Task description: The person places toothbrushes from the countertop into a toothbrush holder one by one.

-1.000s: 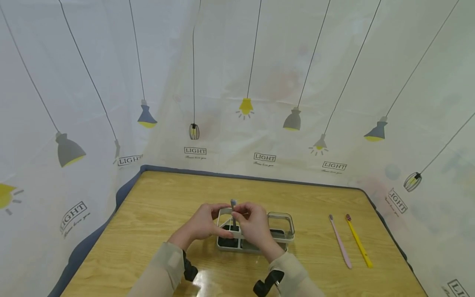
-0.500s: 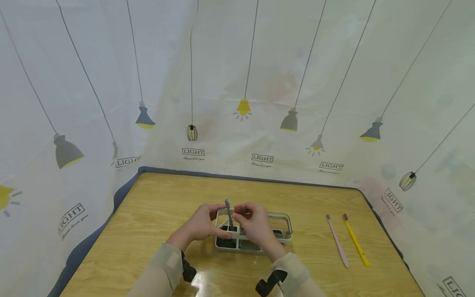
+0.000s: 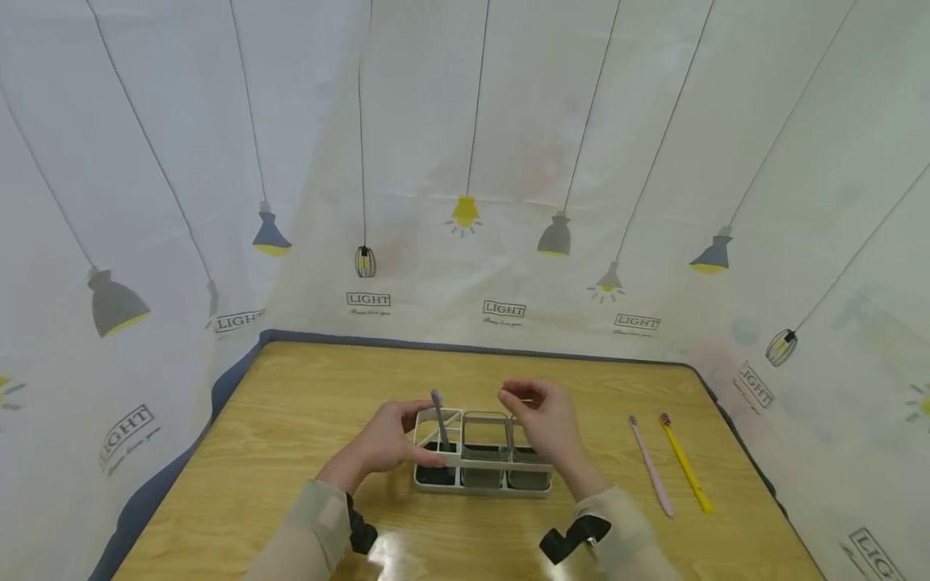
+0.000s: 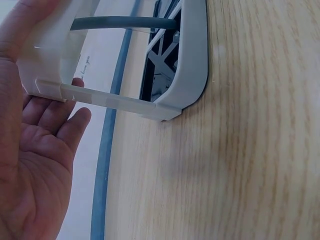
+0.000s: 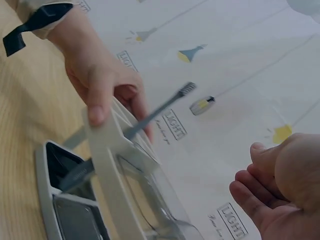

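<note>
A white toothbrush holder (image 3: 472,491) stands on the table. My left hand (image 3: 385,440) grips its upper frame at the left end, thumb in front and fingers behind. A grey toothbrush (image 3: 441,424) leans bristles-up in the left section, its lower end down in the dark base, as the right wrist view shows. Two clear cups (image 3: 483,476) sit in the holder's middle and right sections. My right hand (image 3: 548,420) hovers above the right cup, fingers loosely bent and holding nothing; in the right wrist view it is apart from the holder.
To the right lie a pink toothbrush (image 3: 651,468) and a yellow toothbrush (image 3: 686,464), side by side on the wooden table (image 3: 327,371). A white sheet printed with lamps (image 3: 407,161) hangs behind and beside the table.
My right hand has let go of the grey toothbrush and moved right, away from it. The toothbrush now leans to the left. My left hand keeps its grip on the holder.
</note>
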Tool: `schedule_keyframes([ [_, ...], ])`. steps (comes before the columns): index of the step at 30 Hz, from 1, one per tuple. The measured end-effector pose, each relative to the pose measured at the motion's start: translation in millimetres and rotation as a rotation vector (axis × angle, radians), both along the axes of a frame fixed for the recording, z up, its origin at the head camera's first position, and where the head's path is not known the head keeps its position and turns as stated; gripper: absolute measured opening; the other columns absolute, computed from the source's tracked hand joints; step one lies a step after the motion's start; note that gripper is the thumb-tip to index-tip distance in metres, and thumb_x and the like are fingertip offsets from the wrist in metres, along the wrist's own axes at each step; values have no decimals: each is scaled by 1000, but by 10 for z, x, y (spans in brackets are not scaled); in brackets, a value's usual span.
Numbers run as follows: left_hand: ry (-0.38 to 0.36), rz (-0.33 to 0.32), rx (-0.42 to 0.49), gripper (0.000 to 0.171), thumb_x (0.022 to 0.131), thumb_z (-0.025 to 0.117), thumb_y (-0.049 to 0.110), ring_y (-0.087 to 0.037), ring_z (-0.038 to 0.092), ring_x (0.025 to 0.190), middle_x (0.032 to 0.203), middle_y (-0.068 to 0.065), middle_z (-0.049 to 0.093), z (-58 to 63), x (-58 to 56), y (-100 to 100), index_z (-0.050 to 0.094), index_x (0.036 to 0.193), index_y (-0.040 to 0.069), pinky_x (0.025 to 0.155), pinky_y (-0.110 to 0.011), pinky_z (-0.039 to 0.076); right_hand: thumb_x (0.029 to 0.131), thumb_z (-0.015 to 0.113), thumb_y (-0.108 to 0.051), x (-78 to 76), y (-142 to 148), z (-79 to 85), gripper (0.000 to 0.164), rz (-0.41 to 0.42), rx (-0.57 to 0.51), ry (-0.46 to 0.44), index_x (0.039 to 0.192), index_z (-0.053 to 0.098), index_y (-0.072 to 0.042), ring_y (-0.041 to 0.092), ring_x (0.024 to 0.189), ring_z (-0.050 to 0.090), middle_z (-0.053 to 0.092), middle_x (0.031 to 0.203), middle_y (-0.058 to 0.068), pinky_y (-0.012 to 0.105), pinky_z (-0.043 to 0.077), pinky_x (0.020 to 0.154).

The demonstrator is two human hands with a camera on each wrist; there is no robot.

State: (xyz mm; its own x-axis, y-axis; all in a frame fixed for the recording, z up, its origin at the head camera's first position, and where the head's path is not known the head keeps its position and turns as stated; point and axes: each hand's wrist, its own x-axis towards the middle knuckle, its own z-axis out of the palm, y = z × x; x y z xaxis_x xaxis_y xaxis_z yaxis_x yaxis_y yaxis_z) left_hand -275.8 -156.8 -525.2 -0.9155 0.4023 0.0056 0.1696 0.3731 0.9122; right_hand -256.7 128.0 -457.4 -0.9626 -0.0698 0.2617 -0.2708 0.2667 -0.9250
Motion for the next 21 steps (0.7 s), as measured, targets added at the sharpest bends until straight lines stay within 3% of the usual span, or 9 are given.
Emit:
schedule_keyframes([
  [10, 26, -2, -7, 99, 68, 102, 40, -34, 55, 135, 148, -13, 59, -11, -35, 15, 59, 152, 10, 108, -56, 48, 102, 75, -15, -45, 629, 60, 25, -160, 26, -48, 120, 76, 1, 17, 102, 74, 76, 115, 15, 22, 58, 83],
  [21, 4, 3, 8, 98, 68, 102, 39, -40, 47, 144, 154, -18, 54, 4, 5, -16, 59, 152, 11, 112, -59, 44, 103, 73, -15, -150, 1361, -228, 30, -347, 92, -97, 125, 73, 5, 3, 90, 70, 74, 117, 20, 16, 55, 77],
])
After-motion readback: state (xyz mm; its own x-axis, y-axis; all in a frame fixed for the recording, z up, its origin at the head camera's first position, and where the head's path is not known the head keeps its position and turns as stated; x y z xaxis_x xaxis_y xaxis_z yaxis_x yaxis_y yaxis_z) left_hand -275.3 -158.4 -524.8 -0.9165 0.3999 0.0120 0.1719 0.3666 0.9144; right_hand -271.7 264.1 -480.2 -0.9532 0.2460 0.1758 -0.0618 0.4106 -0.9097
